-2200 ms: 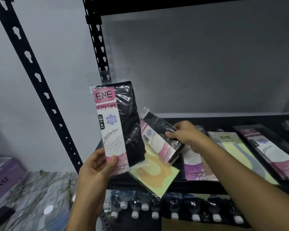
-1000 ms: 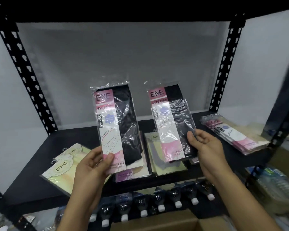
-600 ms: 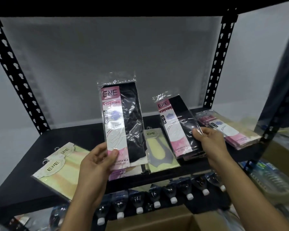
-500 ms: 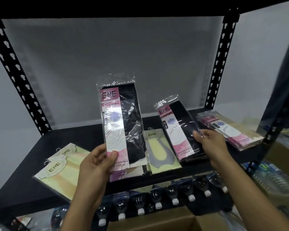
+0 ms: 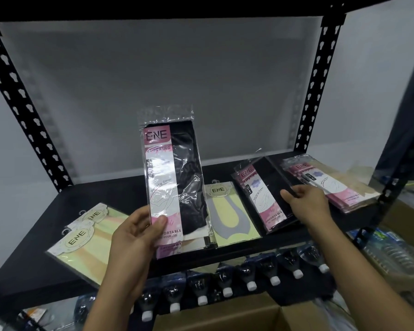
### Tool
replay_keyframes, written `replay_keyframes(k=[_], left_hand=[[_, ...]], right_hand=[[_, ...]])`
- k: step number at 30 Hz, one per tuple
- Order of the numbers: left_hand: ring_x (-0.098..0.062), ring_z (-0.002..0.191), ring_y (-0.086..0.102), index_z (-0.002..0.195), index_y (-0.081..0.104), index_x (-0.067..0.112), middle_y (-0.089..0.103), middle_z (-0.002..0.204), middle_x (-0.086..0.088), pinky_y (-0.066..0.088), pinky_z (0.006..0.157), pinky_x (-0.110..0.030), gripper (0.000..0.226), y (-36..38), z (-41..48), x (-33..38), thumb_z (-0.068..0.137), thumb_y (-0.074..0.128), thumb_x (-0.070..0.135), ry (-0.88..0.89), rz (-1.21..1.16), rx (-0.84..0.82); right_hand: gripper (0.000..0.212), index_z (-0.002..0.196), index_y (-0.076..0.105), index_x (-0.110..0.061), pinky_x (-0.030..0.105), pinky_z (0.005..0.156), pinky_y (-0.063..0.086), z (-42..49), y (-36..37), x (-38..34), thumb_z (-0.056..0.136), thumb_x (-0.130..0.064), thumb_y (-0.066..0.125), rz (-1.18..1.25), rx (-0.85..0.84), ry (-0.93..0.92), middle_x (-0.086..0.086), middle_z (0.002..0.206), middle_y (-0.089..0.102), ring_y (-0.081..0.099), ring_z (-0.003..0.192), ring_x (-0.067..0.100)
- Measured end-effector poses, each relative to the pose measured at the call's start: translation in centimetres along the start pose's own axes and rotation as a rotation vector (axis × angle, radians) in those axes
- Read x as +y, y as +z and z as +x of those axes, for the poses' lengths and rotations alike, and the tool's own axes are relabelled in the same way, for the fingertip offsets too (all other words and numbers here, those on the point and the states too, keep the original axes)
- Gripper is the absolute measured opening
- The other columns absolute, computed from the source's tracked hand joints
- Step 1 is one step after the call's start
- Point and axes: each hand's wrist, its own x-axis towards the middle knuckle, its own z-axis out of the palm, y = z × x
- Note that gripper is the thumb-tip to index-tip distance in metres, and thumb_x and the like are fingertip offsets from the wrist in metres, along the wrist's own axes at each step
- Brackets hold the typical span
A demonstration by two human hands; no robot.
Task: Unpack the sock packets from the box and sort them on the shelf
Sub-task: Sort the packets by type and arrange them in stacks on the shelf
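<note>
A: How far along?

B: Partway. Sorted on the shelf (image 5: 120,194): pale yellow packets (image 5: 86,235) left of the left grip (image 5: 134,237), a yellow-grey packet (image 5: 227,216) between the grips, and a pink stack (image 5: 332,185) just right of the right grip (image 5: 306,206). The box (image 5: 215,316) is below them, contents hidden.

A: Grips?

B: The left grasps a black upright packet (image 5: 172,177). The right pinches the edge of a second packet (image 5: 263,194), low at the shelf. Both are unplaced, I judge.

A: Print?

B: "ENE", "Variety Color".

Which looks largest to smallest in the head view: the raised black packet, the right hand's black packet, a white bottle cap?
1. Raised black packet; nearer the camera, so true size unsure.
2. Black packet in the right hand.
3. White bottle cap.
</note>
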Motion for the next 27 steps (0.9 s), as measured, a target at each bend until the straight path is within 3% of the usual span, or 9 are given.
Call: replay_keyframes(k=[3,8,11,15,17,19,21,23,27], left_hand=[[-0.026,0.089,0.074,0.109,0.068,0.008,0.074,0.107,-0.014,0.060,0.065,-0.028,0.027,0.0,-0.1,0.0,0.082,0.066,0.002,-0.001,0.002,-0.001],[-0.026,0.087,0.074,0.109,0.068,0.008,0.074,0.106,-0.015,0.060,0.064,-0.027,0.028,0.0,-0.1,0.0,0.082,0.066,0.002,-0.010,0.001,-0.001],[-0.025,0.087,0.074,0.108,0.069,0.009,0.074,0.107,-0.016,0.060,0.064,-0.026,0.028,0.1,-0.1,-0.1,0.081,0.066,0.003,-0.015,0.003,0.001],[-0.026,0.086,0.073,0.108,0.068,0.007,0.073,0.108,-0.018,0.060,0.063,-0.027,0.025,0.2,-0.1,-0.2,0.084,0.065,0.000,-0.027,0.001,0.002],[-0.027,0.088,0.073,0.109,0.068,0.008,0.073,0.108,-0.017,0.060,0.064,-0.028,0.025,0.3,-0.2,-0.2,0.085,0.065,0.000,-0.029,0.012,0.002],[-0.027,0.088,0.073,0.109,0.068,0.008,0.074,0.107,-0.015,0.061,0.064,-0.029,0.025,0.4,-0.3,-0.1,0.086,0.064,0.000,-0.029,0.016,0.003],[-0.026,0.086,0.073,0.109,0.068,0.008,0.074,0.107,-0.016,0.061,0.064,-0.029,0.025,0.6,-0.3,0.1,0.086,0.064,0.000,-0.030,0.011,0.003],[-0.025,0.084,0.073,0.108,0.068,0.008,0.074,0.106,-0.016,0.061,0.063,-0.029,0.024,0.8,-0.4,0.2,0.085,0.064,0.001,-0.032,0.008,0.008],[-0.028,0.087,0.073,0.112,0.066,0.007,0.073,0.109,-0.017,0.062,0.066,-0.032,0.028,0.9,-0.5,0.4,0.084,0.065,0.002,-0.036,0.009,-0.006]], right_hand=[[0.046,0.125,0.058,0.000,0.036,0.097,0.043,0.1,-0.2,0.0,0.088,-0.026,0.068,-0.118,0.015,-0.037,0.014,0.127,0.062,0.057,0.118,0.029],[0.040,0.119,0.064,-0.002,0.032,0.086,0.045,0.6,-0.1,0.6,0.089,-0.028,0.067,-0.238,0.074,-0.066,0.015,0.114,0.068,0.060,0.109,0.030],[0.045,0.119,0.064,-0.005,0.040,0.093,0.048,0.7,0.2,1.3,0.087,-0.036,0.066,-0.330,0.118,-0.076,0.014,0.111,0.068,0.054,0.115,0.032],[0.044,0.121,0.063,-0.008,0.048,0.096,0.040,0.3,-0.1,0.9,0.089,-0.037,0.063,-0.463,0.183,-0.120,0.014,0.119,0.063,0.042,0.118,0.035],[0.038,0.117,0.066,-0.010,0.049,0.096,0.038,0.0,-0.3,0.3,0.089,-0.036,0.062,-0.455,0.212,-0.175,0.012,0.117,0.063,0.042,0.116,0.034],[0.029,0.107,0.069,-0.012,0.050,0.095,0.043,-0.6,-0.2,-0.6,0.088,-0.033,0.063,-0.338,0.192,-0.237,0.006,0.101,0.068,0.051,0.107,0.030],[0.021,0.100,0.070,-0.013,0.044,0.088,0.052,-1.7,0.2,-1.8,0.088,-0.029,0.065,-0.194,0.113,-0.294,-0.002,0.087,0.068,0.062,0.090,0.019],[0.016,0.098,0.071,-0.014,0.032,0.079,0.053,-3.2,0.8,-3.4,0.088,-0.026,0.065,-0.117,0.037,-0.340,-0.003,0.086,0.067,0.061,0.079,0.007],[0.012,0.096,0.070,-0.019,0.015,0.066,0.047,-6.2,1.7,-6.2,0.088,-0.028,0.066,0.012,-0.062,-0.419,-0.008,0.087,0.068,0.058,0.077,0.001]])
